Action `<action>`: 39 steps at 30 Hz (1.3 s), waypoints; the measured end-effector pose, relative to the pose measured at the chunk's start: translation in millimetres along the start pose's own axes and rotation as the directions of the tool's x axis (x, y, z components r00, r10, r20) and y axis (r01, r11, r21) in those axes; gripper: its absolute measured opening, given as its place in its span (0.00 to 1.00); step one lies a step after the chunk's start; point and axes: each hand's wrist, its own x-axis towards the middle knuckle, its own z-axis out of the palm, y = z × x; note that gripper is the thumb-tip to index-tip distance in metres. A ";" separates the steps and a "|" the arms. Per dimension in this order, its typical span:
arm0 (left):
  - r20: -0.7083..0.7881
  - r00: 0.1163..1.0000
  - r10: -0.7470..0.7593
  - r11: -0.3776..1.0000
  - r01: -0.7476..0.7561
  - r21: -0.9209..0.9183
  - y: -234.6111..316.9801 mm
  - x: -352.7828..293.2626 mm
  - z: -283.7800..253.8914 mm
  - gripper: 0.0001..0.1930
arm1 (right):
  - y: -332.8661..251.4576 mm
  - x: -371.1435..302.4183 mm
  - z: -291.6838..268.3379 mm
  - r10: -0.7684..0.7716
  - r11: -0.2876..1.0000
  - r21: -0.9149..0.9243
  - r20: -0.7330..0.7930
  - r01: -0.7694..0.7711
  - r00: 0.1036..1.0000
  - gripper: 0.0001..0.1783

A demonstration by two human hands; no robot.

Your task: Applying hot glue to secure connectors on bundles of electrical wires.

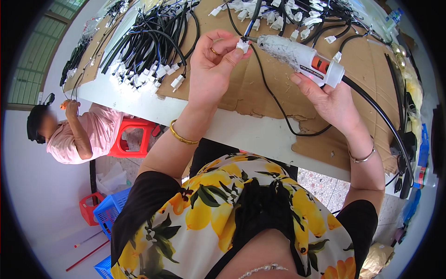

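Observation:
Between the thumb and fingers of my left hand (214, 65) is a small white connector (242, 45), with a black cable (255, 15) and its thin wires running up from it. My right hand (329, 100) is wrapped round a white hot glue gun (306, 58) with an orange-red label band. The glue gun's nozzle (251, 40) points left and is at the connector; whether it touches cannot be made out. A thick black cord (376, 104) leaves the gun's rear and curves down to the right.
Cardboard (274, 86) covers much of the white table (162, 111). Bundled black cables with white connectors (139, 74) lie at the left, more connectors (278, 18) at the far side. A co-worker in pink (83, 137) sits left by a red stool (132, 137). Blue crates (111, 209) stand below.

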 end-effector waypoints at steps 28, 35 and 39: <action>0.024 0.998 -0.054 0.996 0.056 -0.068 1.9 2.5 -2.8 0.10 | 4.6 7.3 -2.9 0.017 0.999 -0.049 -0.010 -0.018 1.000 0.18; -0.109 0.988 -0.110 0.993 0.106 -0.047 2.6 5.5 -2.3 0.13 | 16.2 8.3 2.9 -0.171 0.965 0.160 -0.206 0.206 0.963 0.11; -0.151 0.986 -0.074 0.997 0.077 0.011 22.2 33.3 -2.1 0.14 | 12.2 14.2 1.3 -0.133 0.946 0.255 -0.258 0.200 0.957 0.13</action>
